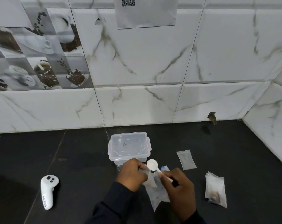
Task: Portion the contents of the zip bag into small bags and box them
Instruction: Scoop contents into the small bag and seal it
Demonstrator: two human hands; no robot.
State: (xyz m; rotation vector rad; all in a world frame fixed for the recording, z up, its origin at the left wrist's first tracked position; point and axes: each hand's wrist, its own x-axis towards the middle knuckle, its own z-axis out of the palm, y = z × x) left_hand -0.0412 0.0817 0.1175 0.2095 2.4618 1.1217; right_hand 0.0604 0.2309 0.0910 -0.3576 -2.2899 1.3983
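Black counter [72,159], spoon [152,164] in right grip [180,188]

We see soft even light on the wall [137,62], dull sheen on the counter [82,152] left of our grip, edges bowed, mild blur.

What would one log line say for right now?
left hand: holds bag | right hand: holds spoon | box: lid on

Clear plastic box [129,147] closed with its lid, white scoop [152,164] held above translucent zip bag [158,194], empty small bag [186,159] laid flat, filled small bag [215,189] nearer.
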